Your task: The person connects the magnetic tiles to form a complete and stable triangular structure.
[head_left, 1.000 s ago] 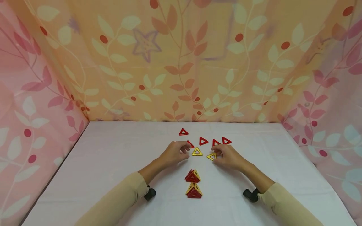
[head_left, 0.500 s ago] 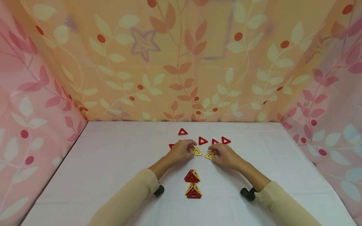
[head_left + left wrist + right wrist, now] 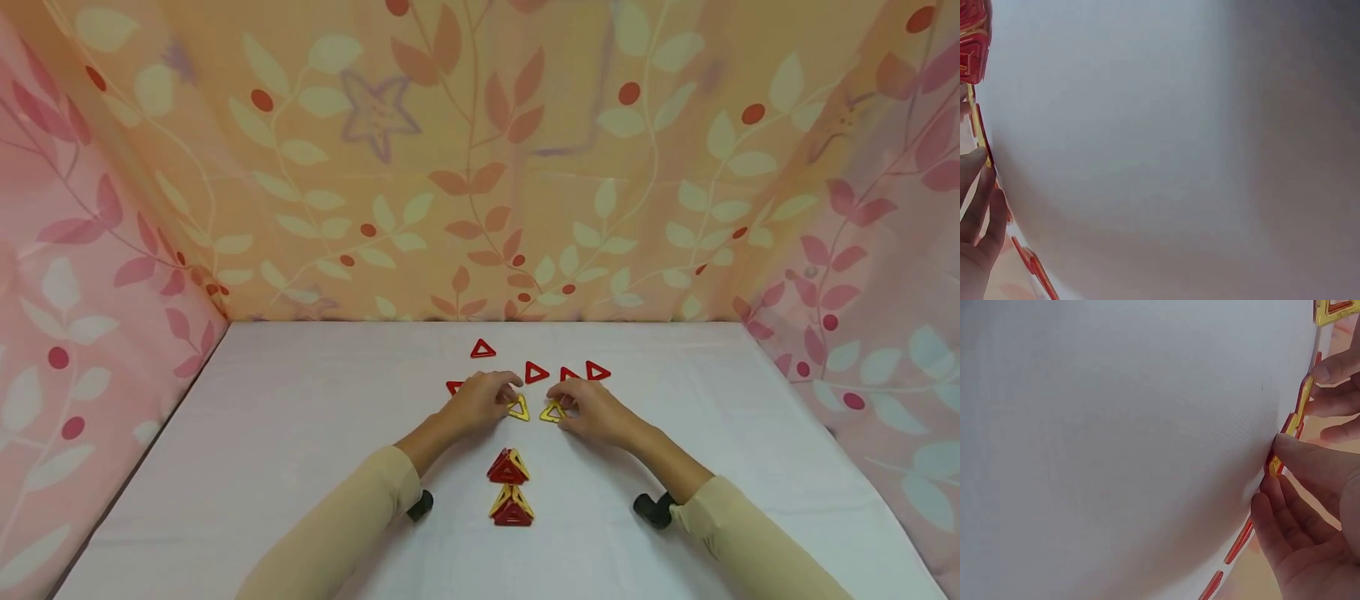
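Two yellow triangle tiles lie a short gap apart on the table in the head view. My left hand (image 3: pixel 480 400) pinches the left yellow tile (image 3: pixel 525 408) at its left side. Thumb and fingers of my right hand (image 3: pixel 597 410) pinch the right yellow tile (image 3: pixel 546 412) at its right edge. In the right wrist view, my right hand (image 3: pixel 1310 531) has that tile (image 3: pixel 1275 464) between thumb and fingers, with my left hand (image 3: pixel 1338 381) close beyond. Nearer me stand two small red-and-yellow pyramids, the farther one (image 3: pixel 507 472) directly behind the nearer one (image 3: pixel 513 514).
Several red triangle tiles lie behind my hands: one at the back (image 3: pixel 483 356), one in the middle (image 3: pixel 528 372) and one farther right (image 3: pixel 590 372). Another red tile (image 3: pixel 453 387) shows partly behind my left hand. Patterned cloth (image 3: pixel 480 200) rises behind the white table (image 3: pixel 315 383).
My left hand has moved right to the left yellow tile, which has since turned slightly. My right hand has shifted slightly left with the right yellow tile. The pyramids stand as before.
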`<state>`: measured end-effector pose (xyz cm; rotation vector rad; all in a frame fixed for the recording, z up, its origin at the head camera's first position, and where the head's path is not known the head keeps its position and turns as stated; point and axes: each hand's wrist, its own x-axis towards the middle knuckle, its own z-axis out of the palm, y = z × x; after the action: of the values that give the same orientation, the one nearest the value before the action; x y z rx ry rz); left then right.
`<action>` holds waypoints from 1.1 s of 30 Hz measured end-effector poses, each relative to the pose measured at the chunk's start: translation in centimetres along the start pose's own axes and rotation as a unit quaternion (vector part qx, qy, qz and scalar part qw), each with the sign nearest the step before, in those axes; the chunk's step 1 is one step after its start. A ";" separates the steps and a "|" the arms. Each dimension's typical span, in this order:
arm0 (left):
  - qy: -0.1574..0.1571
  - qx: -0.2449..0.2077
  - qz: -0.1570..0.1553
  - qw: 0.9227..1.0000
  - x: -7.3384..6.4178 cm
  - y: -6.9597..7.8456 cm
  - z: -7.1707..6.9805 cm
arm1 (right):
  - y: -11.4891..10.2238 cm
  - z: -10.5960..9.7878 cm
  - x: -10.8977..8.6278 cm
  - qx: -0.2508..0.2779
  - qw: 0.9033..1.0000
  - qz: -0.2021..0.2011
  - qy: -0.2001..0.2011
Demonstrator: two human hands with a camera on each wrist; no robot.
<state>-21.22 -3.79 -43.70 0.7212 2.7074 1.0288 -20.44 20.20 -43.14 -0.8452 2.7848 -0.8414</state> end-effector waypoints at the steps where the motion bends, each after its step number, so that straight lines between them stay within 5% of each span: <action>1: -0.003 -0.002 0.001 1.000 -0.1 -0.1 0.0 | 0.0 0.0 0.0 0.001 1.000 -0.005 -0.001; 16: -0.031 -0.058 0.008 0.998 -1.7 -1.5 -0.9 | -0.9 0.9 0.7 0.012 0.998 -0.053 -0.034; 33: -0.032 -0.067 0.025 0.997 -2.2 -1.3 -1.1 | -2.5 1.6 1.7 0.015 0.997 -0.056 -0.048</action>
<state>-20.12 -6.41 -43.76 0.7874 2.5510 1.1640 -20.27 16.82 -43.05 -1.0167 2.6569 -0.8342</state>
